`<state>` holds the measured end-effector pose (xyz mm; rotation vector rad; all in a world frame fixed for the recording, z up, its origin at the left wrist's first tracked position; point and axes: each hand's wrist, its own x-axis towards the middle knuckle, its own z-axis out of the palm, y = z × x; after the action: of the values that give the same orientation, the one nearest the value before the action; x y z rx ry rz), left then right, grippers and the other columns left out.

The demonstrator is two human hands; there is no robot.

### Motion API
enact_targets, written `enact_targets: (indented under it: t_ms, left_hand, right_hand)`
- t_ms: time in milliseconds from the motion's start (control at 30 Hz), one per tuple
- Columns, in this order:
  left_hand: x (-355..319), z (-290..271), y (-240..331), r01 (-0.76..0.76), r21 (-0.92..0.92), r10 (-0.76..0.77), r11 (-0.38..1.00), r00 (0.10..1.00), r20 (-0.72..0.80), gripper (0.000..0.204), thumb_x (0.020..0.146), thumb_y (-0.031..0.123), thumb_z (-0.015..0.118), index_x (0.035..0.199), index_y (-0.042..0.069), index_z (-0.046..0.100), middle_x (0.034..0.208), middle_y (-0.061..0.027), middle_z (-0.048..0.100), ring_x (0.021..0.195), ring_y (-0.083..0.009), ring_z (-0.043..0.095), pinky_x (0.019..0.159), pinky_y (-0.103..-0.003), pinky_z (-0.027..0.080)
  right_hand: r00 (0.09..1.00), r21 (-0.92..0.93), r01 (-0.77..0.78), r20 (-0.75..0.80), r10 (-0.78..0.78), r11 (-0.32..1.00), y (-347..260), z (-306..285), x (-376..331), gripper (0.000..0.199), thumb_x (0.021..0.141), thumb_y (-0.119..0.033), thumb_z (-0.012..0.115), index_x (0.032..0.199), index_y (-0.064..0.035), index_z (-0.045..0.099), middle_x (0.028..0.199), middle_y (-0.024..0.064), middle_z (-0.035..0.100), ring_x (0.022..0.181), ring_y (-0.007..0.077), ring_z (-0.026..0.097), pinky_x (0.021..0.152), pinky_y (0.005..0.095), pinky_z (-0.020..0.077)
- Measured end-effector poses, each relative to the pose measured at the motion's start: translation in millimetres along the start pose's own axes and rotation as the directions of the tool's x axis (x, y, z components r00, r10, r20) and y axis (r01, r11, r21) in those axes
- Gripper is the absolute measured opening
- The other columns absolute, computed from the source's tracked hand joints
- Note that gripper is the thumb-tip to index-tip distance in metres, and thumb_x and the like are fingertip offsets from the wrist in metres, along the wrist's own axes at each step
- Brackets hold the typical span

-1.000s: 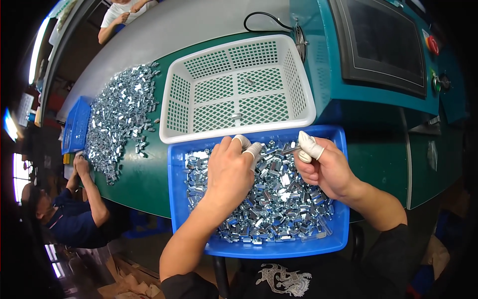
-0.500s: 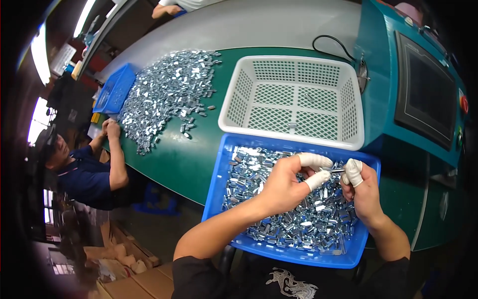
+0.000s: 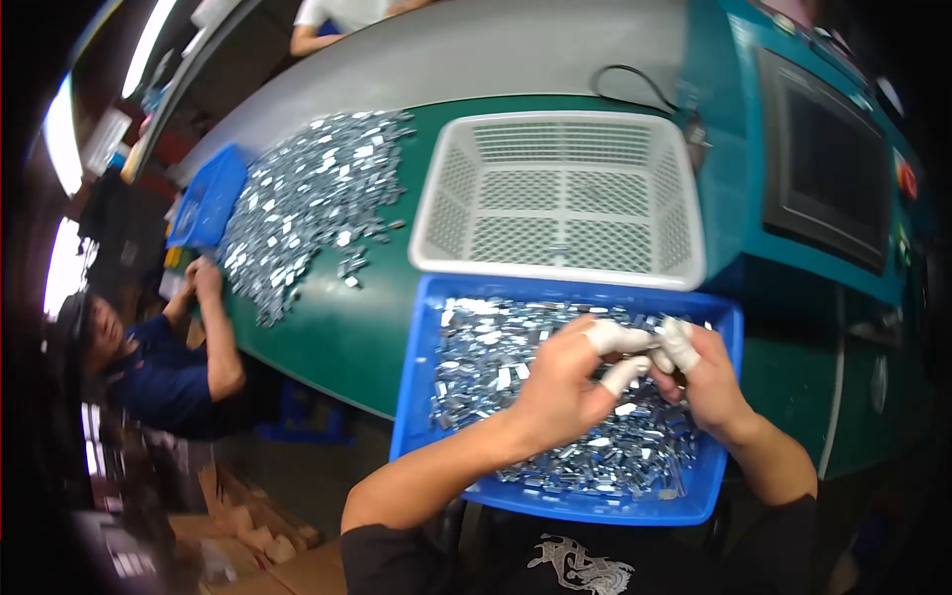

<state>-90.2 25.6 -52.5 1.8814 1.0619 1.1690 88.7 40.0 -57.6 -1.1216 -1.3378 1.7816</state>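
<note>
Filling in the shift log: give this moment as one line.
left hand + right hand: fingertips together, small part not discernible | below: blue plastic tray of small shiny metal parts | behind: white mesh basket

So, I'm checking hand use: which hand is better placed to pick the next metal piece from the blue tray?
Probably the left hand. It hangs over the middle of the small metal parts in the blue tray, while the right hand sits by the tray's right edge. Both have their fingertips pinched together, so either must let go first.
</note>
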Motion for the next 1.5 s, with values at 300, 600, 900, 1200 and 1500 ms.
enact_targets:
  t_ms: [300, 600, 900, 1200, 1500]
  left_hand:
    - [2.2, 5.0, 9.3, -0.052, 0.129, 0.057, 0.99, 0.998, -0.035, 0.042, 0.069, 0.008, 0.076, 0.106, 0.0, 0.059, 0.088, -0.0069, 0.06, 0.068, -0.0127, 0.055, 0.063, -0.025, 0.045]
    - [4.3, 4.6, 6.4, -0.213, 0.146, 0.229, 0.966, 0.968, -0.101, 0.029, 0.071, 0.003, 0.073, 0.098, 0.001, 0.063, 0.078, -0.0075, 0.061, 0.062, -0.0145, 0.054, 0.056, -0.025, 0.044]
    - [4.9, -5.3, -3.5, -0.083, 0.097, 0.106, 0.992, 0.959, -0.261, 0.017, 0.078, 0.002, 0.068, 0.094, 0.0, 0.063, 0.08, -0.0056, 0.062, 0.068, -0.0103, 0.054, 0.062, -0.023, 0.043]
    - [26.4, -36.8, -28.2, 0.06, 0.418, 0.095, 0.906, 0.935, -0.342, 0.018, 0.075, 0.0, 0.067, 0.093, 0.001, 0.064, 0.08, -0.0048, 0.063, 0.062, -0.0098, 0.049, 0.059, -0.022, 0.042]
    - [1.7, -42.0, -2.9, 0.104, 0.726, -0.334, 0.679, 0.925, 0.18, 0.02, 0.069, 0.017, 0.072, 0.084, 0.006, 0.069, 0.077, -0.0099, 0.062, 0.075, -0.0286, 0.059, 0.069, -0.039, 0.047]
  right_hand:
    - [0.938, 0.589, -0.283, 0.335, 0.091, 0.756, 0.2, -17.5, 2.0, 0.041, 0.097, -0.04, 0.033, 0.075, -0.0075, 0.045, 0.054, 0.0003, 0.037, 0.042, 0.0085, 0.029, 0.039, 0.0224, 0.0247]
    - [0.923, 0.521, -0.328, 0.356, 0.149, 0.788, 0.5, -12.4, 1.8, 0.046, 0.098, -0.039, 0.031, 0.069, -0.0067, 0.047, 0.052, 0.0027, 0.041, 0.042, 0.0098, 0.034, 0.038, 0.0225, 0.0287]
    - [0.974, 0.474, -0.119, -0.114, 0.195, 0.872, -1.5, -10.9, 6.1, 0.047, 0.096, -0.041, 0.035, 0.058, -0.0123, 0.038, 0.05, -0.0036, 0.031, 0.041, 0.0054, 0.026, 0.038, 0.0211, 0.0225]
    - [0.991, 0.404, -0.067, -0.078, 0.107, 0.912, 2.1, -10.7, 5.3, 0.037, 0.096, -0.035, 0.04, 0.071, -0.0093, 0.044, 0.055, -0.0005, 0.041, 0.043, 0.0059, 0.03, 0.039, 0.0213, 0.026]
    - [0.994, 0.368, -0.051, -0.067, 0.081, 0.929, 3.8, -11.5, 1.4, 0.036, 0.096, -0.035, 0.04, 0.071, -0.0096, 0.045, 0.055, -0.0004, 0.042, 0.043, 0.0058, 0.031, 0.04, 0.0214, 0.0273]
